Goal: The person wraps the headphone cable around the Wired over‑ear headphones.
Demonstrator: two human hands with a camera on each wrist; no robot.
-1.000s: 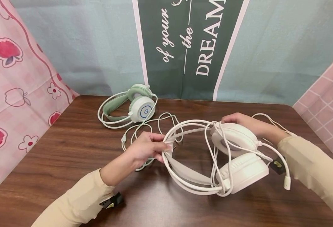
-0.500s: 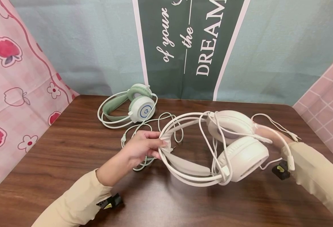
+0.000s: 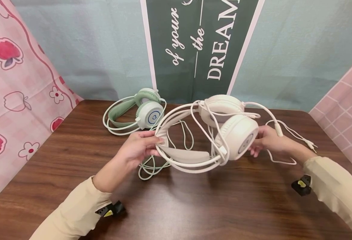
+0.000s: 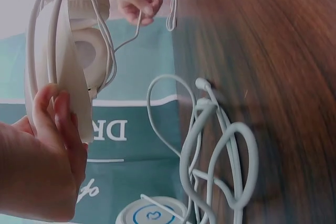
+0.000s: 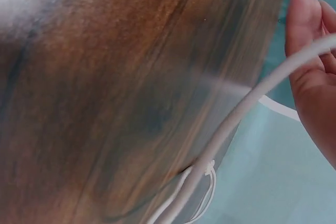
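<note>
A white headset [image 3: 237, 136] with a boom microphone is held above the table, its earcups to the right and its cord looped round them. My left hand [image 3: 139, 148] grips its headband; the left wrist view shows those fingers [image 4: 63, 114] curled round the band. Beside the nearer earcup is my right hand [image 3: 269, 141], partly hidden by it, with loosely bent fingers. In the right wrist view, the headset's white cord [image 5: 231, 119] crosses in front of that hand. A green-and-white headset [image 3: 150, 115] lies behind my left hand.
Pale green cord [image 3: 147, 171] lies tangled on the brown table [image 3: 169, 213], below and beyond the white headset. A bundled white cord end with plugs [image 3: 309, 145] lies at the right. Cloth hangs behind and at the left; pink tile pattern stands right.
The white headset has moved left and toward the back with my left hand, turning slightly. My right hand has come away from the far earcup to beside the nearer one.
</note>
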